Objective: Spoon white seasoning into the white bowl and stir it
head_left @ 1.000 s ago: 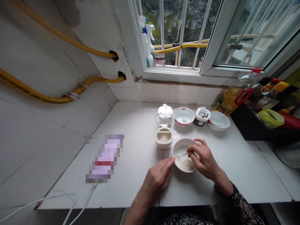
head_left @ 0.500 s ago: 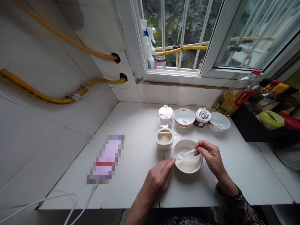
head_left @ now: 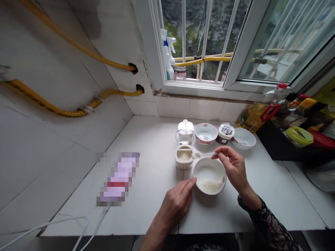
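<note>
Between its thumb and fingers, my right hand [head_left: 232, 165] pinches the handle of a small white spoon [head_left: 206, 154]. The spoon lies nearly level, its bowl end at the right rim of an open cream seasoning jar [head_left: 184, 164] that holds pale grains. Below the spoon stands a white bowl [head_left: 209, 170] with whitish grains along its near side. My left hand [head_left: 178, 198] is closed at that bowl's left rim, fingertips against the edge; its thumb is partly hidden. Behind the jar, its lid [head_left: 185, 129] is flipped up.
At the back are a flowered bowl [head_left: 206, 133], a dark lidded jar [head_left: 225, 133] and another bowl [head_left: 244, 137] with a white spoon inside. An oil bottle [head_left: 253, 115] and a black rack [head_left: 272, 139] of bottles stand right. A blurred purple object [head_left: 120, 177] with a cable lies left.
My right hand has lifted the spoon out of the white bowl and moved it up to the cream jar's rim. My left hand stays at the bowl's edge.
</note>
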`<state>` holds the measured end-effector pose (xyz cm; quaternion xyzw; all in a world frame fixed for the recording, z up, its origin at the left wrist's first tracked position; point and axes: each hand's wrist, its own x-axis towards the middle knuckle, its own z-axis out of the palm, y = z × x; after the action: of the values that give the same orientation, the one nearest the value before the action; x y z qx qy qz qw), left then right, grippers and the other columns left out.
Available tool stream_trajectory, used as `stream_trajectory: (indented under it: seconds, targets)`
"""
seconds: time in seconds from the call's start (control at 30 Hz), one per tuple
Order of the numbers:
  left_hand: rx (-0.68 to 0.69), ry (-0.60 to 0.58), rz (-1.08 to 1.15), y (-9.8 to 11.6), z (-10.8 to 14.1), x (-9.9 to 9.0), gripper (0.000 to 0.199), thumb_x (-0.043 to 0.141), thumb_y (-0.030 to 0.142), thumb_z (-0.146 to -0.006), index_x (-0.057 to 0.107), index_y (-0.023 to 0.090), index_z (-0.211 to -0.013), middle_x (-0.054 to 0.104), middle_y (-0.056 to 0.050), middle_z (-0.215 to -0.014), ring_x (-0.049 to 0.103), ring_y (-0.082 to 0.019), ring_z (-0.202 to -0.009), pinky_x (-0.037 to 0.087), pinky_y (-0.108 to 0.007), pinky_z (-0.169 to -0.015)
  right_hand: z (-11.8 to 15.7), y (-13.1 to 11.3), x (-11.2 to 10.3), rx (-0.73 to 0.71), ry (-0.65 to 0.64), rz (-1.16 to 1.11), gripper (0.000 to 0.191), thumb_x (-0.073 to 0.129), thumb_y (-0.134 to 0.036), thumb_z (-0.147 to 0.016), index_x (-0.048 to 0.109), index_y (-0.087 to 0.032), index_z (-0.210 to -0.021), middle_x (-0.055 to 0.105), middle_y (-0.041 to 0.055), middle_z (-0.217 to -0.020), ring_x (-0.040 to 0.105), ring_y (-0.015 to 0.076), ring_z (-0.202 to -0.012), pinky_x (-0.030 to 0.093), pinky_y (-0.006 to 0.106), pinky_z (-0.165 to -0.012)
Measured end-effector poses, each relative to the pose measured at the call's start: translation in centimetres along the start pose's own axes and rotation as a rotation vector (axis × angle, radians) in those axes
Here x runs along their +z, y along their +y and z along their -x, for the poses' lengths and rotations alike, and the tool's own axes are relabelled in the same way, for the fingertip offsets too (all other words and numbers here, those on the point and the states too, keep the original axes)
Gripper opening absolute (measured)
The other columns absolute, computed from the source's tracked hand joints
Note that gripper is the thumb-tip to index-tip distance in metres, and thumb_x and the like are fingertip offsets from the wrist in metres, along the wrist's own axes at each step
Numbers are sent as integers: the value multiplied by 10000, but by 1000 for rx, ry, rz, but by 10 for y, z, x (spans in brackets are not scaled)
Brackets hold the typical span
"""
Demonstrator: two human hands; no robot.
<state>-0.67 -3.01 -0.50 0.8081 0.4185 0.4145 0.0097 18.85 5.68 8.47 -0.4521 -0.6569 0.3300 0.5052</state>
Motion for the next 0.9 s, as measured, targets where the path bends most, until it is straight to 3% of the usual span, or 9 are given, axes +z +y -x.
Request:
stream_trajectory:
  seconds: [0.07,0.17,0.23,0.33,0.5,0.67,0.9]
  targets:
    - [-4,-6,4,0,0,0,448,395,12,-926,480,117,-1353,701,-128,-1046,692,-199,-943,595,-291,-790,-2,-4,10,-262,10,155,90,543,-181,-906,624,-222,-907,715,26,-802,685,197,-764,503,395,-849]
    - [-10,-2,5,-1,1,1,447,390,18,-929,477,117,-1356,700,-130,-1045,690,-199,-939,591,-291,-793,-3,-4,23,-644,-95,388,223,485,-47,-887,604,-221,-962,727,11,-804,663,179,-750,430,444,-980]
    - [-13,-4,0,-1,1,1,453,388,25,-932,472,124,-1366,701,-127,-1047,691,-196,-943,590,-292,-806,-3,-3,25,-756,-158,465,276,461,-8,-872,590,-218,-995,730,8,-813,658,171,-733,408,454,-1001]
    - [-13,-17,-2,0,0,-1,461,386,29,-933,465,127,-1377,702,-127,-1055,692,-197,-961,592,-293,-819,-5,-6,17,-719,-111,455,263,469,-13,-871,577,-219,-993,719,8,-798,651,170,-707,410,458,-992]
    - [0,-8,-4,0,-1,-3,436,388,23,-942,477,115,-1359,702,-129,-1060,694,-197,-958,607,-303,-791,-8,-12,-16,-645,-49,521,177,504,-48,-845,554,-216,-874,627,-23,-651,567,156,-587,437,453,-939]
    - [17,14,1,0,-1,-2,448,394,10,-930,478,112,-1358,702,-130,-1066,692,-201,-959,614,-312,-779,-1,-13,-42,-683,-261,717,162,488,-46,-831,547,-196,-847,620,2,-658,522,162,-582,464,408,-851]
    - [8,-9,-6,0,0,-2,461,385,1,-919,482,108,-1357,703,-127,-1072,690,-198,-975,613,-313,-797,17,-33,-50,-614,-526,612,217,452,-27,-855,559,-195,-940,594,-4,-682,509,157,-632,439,401,-914]
